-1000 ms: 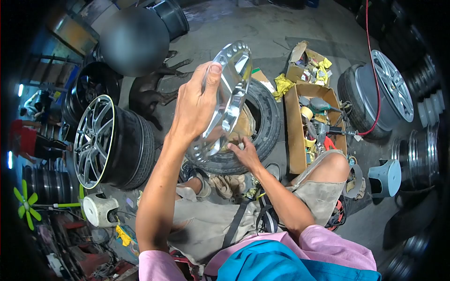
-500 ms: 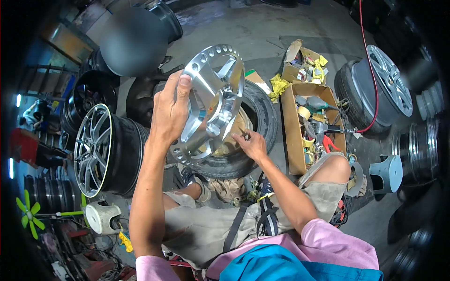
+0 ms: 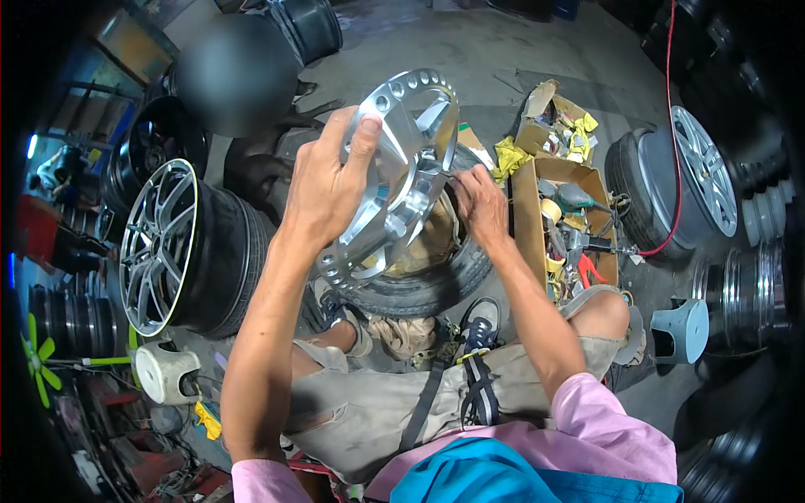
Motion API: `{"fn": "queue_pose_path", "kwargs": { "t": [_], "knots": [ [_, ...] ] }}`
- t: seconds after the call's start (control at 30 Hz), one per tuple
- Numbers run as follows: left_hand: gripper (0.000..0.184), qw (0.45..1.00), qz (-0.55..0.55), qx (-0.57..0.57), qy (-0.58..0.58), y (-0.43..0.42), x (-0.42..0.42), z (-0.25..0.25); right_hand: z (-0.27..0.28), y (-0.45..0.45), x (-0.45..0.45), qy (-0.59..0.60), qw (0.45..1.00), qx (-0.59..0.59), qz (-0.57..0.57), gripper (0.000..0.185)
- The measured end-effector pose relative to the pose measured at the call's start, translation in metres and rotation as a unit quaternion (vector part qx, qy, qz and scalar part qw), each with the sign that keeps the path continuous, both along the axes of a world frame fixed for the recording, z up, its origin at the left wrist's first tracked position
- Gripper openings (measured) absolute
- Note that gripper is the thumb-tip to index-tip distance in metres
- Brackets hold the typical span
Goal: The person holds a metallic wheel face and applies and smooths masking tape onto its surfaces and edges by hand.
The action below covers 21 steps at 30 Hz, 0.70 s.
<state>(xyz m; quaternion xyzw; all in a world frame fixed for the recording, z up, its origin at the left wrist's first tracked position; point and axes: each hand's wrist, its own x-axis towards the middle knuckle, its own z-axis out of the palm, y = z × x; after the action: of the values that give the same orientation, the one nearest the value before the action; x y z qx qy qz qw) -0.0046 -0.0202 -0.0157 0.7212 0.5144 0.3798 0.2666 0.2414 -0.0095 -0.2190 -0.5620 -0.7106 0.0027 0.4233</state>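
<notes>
My left hand grips the rim of a shiny machined wheel centre, with the thumb over its outer edge. The disc is tilted up on edge, has spokes, and carries a row of holes round its rim. Its lower part is above a tyre lying flat, with a brownish pad in the middle. My right hand is at the disc's right side, fingers drawn together close to the spokes. Whatever those fingertips hold is too small to make out.
To the right stands a cardboard box of tools, including a green power tool. A wheel with tyre and a red hose lie beyond it. Another spoked wheel stands left, near a white stool. A co-worker's arm shows behind.
My right hand has risen from over the brownish pad to the disc's right side. The disc and my left hand appear slightly further right and higher in view.
</notes>
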Motion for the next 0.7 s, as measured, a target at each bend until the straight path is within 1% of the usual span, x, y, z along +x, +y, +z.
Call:
{"fn": "queue_pose_path", "kwargs": {
  "t": [0.13, 0.27, 0.33, 0.37, 0.43, 0.47, 0.6, 0.67, 0.7],
  "knots": [
    [0.069, 1.000, 0.002, 0.017, 0.006, 0.002, -0.001, -0.002, 0.008, 0.017, 0.009, -0.027, 0.999, 0.018, 0.024, 0.009],
    [0.069, 1.000, -0.002, 0.020, 0.017, 0.004, 0.000, -0.002, 0.004, 0.022, 0.004, -0.015, 1.000, -0.002, 0.022, 0.011],
    [0.069, 0.999, -0.001, 0.029, 0.016, 0.005, 0.000, -0.002, -0.003, 0.018, -0.005, 0.059, 0.996, -0.072, -0.001, 0.016],
    [0.069, 1.000, 0.000, 0.026, 0.017, 0.005, 0.001, 0.000, -0.005, 0.017, -0.006, 0.059, 0.996, -0.072, -0.001, 0.016],
    [0.068, 1.000, 0.000, 0.021, 0.019, 0.004, 0.001, 0.000, -0.009, 0.013, -0.008, 0.128, 0.980, -0.152, 0.014, 0.021],
    [0.068, 1.000, 0.003, 0.021, 0.019, 0.004, 0.001, 0.000, -0.012, 0.011, -0.007, 0.136, 0.979, -0.151, 0.034, 0.022],
    [0.068, 1.000, 0.004, 0.026, 0.014, 0.002, 0.001, 0.000, -0.012, -0.009, -0.005, 0.136, 0.975, -0.167, 0.058, 0.023],
    [0.068, 1.000, 0.007, 0.017, 0.021, 0.002, 0.001, 0.002, -0.004, -0.021, -0.004, 0.122, 0.964, -0.226, 0.075, 0.022],
    [0.068, 1.000, 0.009, 0.008, 0.029, 0.002, 0.000, 0.003, -0.007, -0.025, -0.004, 0.120, 0.964, -0.226, 0.074, 0.022]
  ]
}}
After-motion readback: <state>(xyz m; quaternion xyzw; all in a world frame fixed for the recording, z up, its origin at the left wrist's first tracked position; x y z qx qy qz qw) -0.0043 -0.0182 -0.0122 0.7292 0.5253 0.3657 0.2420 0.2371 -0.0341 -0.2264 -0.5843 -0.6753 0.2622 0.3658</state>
